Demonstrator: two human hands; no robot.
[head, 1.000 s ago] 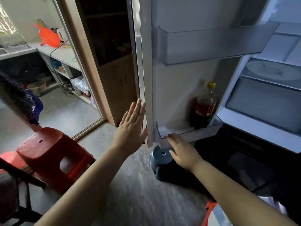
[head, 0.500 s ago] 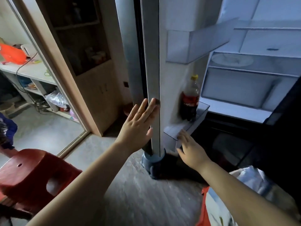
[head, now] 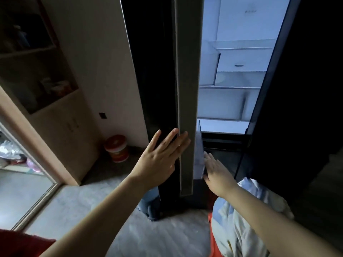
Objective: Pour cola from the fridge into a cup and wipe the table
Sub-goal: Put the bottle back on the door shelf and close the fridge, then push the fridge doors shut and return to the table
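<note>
Fridge door [head: 187, 89] now nearly closed

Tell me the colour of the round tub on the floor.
Tub: red-orange with white bands; head view.

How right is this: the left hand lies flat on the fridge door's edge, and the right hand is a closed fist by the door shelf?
No fist: the head view shows the right hand open, fingers straight, by the door shelf. The rest holds.

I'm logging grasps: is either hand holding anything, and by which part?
Nothing is gripped. The left hand lies flat against the edge of the fridge door; the right hand, also open, touches the door bin.
</note>
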